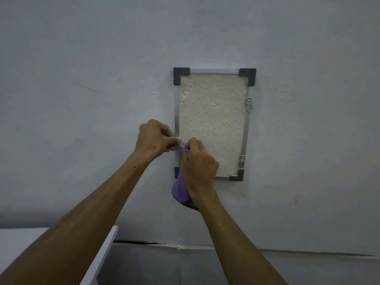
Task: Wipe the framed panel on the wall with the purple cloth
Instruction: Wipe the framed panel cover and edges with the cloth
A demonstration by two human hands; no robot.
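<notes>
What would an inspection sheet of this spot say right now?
Surface: grey wall, scuffed.
Job's things: framed panel mounted upright, dark corner brackets; purple cloth bunched at its lower left corner.
Clutter: nothing seen.
Grippers: right hand grips the cloth; left hand pinches at the frame's left edge.
Cables: nothing seen.
Surroundings: white furniture top lower left; cracked seam along the wall below.
</notes>
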